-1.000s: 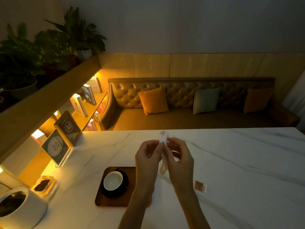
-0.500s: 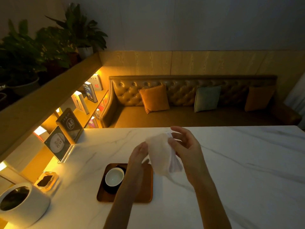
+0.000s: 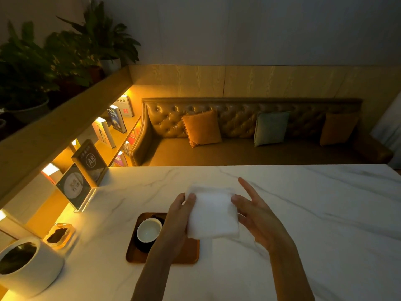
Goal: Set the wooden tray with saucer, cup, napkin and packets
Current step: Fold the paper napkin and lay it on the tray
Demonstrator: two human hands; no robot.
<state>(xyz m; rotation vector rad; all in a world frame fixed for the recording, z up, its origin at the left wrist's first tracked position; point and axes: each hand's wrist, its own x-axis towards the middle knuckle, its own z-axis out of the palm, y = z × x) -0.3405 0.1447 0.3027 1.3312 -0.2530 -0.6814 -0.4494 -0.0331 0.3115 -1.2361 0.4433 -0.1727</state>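
A folded white napkin [image 3: 211,213] is held in the air over the right side of a wooden tray [image 3: 186,253] on a marble table [image 3: 314,213]. Its left edge is pinched by the left hand [image 3: 178,216]. The right hand [image 3: 258,216] has its thumb laid on the right edge and its forefinger raised straight; a grip there cannot be told. The napkin's long axis runs away from the person, face upward. A cup [image 3: 149,230] on a dark saucer [image 3: 141,246] fills the tray's left half. Next, the napkin probably needs to be lowered flat beside them.
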